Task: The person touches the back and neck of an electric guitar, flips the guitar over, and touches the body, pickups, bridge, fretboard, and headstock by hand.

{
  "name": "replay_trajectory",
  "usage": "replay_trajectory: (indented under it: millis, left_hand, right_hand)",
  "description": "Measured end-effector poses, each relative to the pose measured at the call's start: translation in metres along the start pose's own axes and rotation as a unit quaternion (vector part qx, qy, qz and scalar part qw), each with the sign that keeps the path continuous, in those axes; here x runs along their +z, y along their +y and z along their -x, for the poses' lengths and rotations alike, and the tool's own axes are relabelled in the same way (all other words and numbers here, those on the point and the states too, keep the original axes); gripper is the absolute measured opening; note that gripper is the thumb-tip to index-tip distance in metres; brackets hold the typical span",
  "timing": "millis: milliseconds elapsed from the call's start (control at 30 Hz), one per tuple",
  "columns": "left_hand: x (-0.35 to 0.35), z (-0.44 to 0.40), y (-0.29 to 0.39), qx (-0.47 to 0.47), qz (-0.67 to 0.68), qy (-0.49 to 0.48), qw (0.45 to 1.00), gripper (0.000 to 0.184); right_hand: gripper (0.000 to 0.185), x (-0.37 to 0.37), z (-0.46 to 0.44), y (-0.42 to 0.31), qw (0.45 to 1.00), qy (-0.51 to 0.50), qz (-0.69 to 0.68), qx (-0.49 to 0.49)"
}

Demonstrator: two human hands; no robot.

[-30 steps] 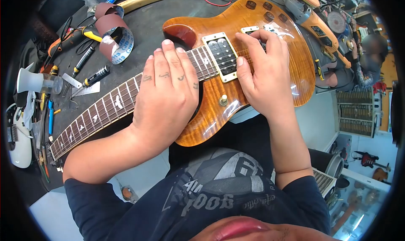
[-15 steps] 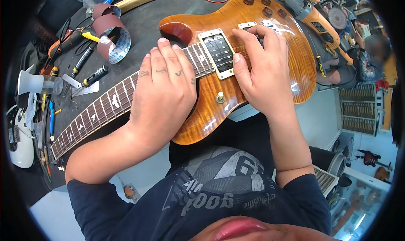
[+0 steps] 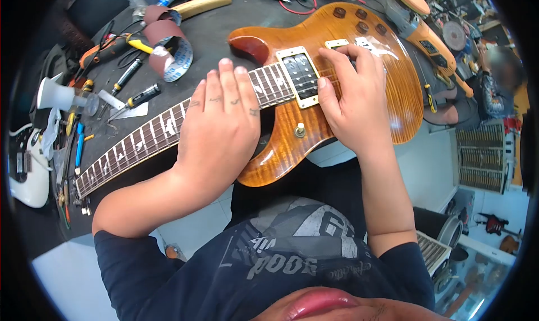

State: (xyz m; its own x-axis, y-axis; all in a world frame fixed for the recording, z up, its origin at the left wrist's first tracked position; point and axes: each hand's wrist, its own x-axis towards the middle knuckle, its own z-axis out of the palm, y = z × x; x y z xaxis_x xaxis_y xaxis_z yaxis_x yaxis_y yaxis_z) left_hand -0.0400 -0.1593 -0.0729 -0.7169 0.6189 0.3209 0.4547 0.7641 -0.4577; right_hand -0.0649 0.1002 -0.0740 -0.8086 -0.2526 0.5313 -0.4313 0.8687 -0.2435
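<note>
An amber, wood-grained electric guitar point(image 3: 286, 152) lies face up on the dark bench, its fretboard point(image 3: 135, 144) running toward the lower left. Across the strings at the upper frets lies my left hand point(image 3: 219, 119), flat, with fingers stretched out side by side. Over the strings by the cream-framed pickup point(image 3: 298, 76) is my right hand point(image 3: 359, 96), its thumb and index finger apart and curved. Its other fingers partly hide the second pickup. No pick or tool shows in either hand. Four-way detail under both palms is hidden.
Curled sandpaper point(image 3: 168, 51), screwdrivers point(image 3: 143, 95), a white cup-like object point(image 3: 56, 93) and a white guitar body point(image 3: 33, 175) are at the left. An orange power tool point(image 3: 432, 46) lies beyond the guitar's right side. Another person point(image 3: 497, 90) is at the far right.
The view has shifted, so the guitar and bench items appear slightly lower and further right. My left hand's fingers are a little more upright and spread; my right hand stays over the strings.
</note>
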Motion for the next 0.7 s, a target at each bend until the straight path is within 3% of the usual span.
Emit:
replay_trajectory:
  millis: [167, 700]
  left_hand:
    - [-0.016, 0.049, -0.022, -0.093, -0.025, -0.087, 0.992, 0.055]
    - [0.004, 0.077, -0.017, -0.162, -0.011, -0.035, 0.986, 0.055]
  right_hand:
    - [0.042, -0.004, 0.0, 0.0, 0.999, -0.012, -0.026, 0.021]
    - [0.044, -0.001, 0.004, 0.002, 1.0, 0.007, -0.018, 0.005]
